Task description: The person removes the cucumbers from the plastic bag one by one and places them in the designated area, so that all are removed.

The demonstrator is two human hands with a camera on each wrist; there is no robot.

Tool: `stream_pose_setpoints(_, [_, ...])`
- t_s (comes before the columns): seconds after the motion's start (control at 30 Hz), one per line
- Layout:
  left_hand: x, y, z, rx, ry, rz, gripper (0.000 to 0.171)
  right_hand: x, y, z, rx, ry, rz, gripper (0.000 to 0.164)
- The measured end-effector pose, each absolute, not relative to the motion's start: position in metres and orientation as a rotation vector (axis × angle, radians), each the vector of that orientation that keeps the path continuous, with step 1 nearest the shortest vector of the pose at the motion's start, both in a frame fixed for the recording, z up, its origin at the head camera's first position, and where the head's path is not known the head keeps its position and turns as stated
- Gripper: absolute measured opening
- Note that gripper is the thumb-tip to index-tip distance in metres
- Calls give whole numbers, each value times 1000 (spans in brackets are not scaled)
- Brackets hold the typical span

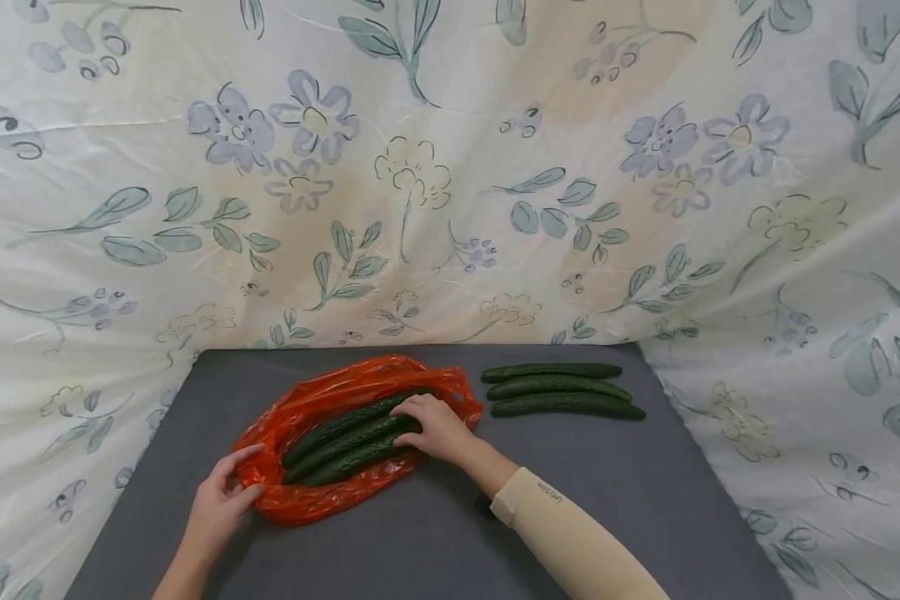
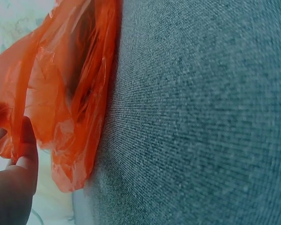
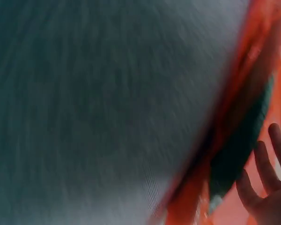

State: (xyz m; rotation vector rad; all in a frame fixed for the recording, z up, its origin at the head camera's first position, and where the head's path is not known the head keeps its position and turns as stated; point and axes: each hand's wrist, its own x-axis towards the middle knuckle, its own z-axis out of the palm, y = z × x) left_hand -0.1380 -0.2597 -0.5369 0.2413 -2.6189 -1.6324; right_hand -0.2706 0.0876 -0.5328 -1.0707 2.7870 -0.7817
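An orange plastic bag [image 1: 311,507] lies with its mouth spread wide, and three cucumbers [image 1: 345,454] show side by side inside it. At the bag's near left end my left hand [image 1: 221,500] pinches the edge between thumb and fingers; the left wrist view shows the thin plastic [image 2: 47,89] between them. My right hand [image 1: 438,429] reaches over the right end of the bagged cucumbers. In the blurred right wrist view its fingers [image 3: 267,166] are spread apart, right beside a cucumber [image 3: 239,145].
Three more cucumbers [image 1: 558,387] lie in a row to the right of the bag. The grey tabletop [image 1: 570,475] carries everything. Floral cloth [image 1: 450,208] hangs behind the table and down both sides.
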Motion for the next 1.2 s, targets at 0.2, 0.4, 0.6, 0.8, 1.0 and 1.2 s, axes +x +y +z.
stream_pose_setpoints(0.2, [-137,-259,-536,279,-2636,-1627,55,-265,71,-545,-1044,2859,-525,38])
stream_pose_setpoints(0.4, [-135,-261,-534,313,-2643,-1640,55,-257,66,-544,-1151,2903,-316,40])
stream_pose_setpoints(0.6, [-131,-261,-534,336,-2697,-1615,56,-258,67,-549,-1191,2872,-315,37])
stream_pose_setpoints(0.8, [-130,-261,-532,312,-2683,-1594,55,-260,65,-538,-1299,2862,-360,40])
stream_pose_setpoints(1.0, [-132,-262,-530,288,-2646,-1585,55,-268,60,-520,-1346,2880,-430,41])
stream_pose_setpoints(1.2, [-133,-264,-527,298,-2648,-1586,57,-274,61,-507,-1353,2870,-509,41])
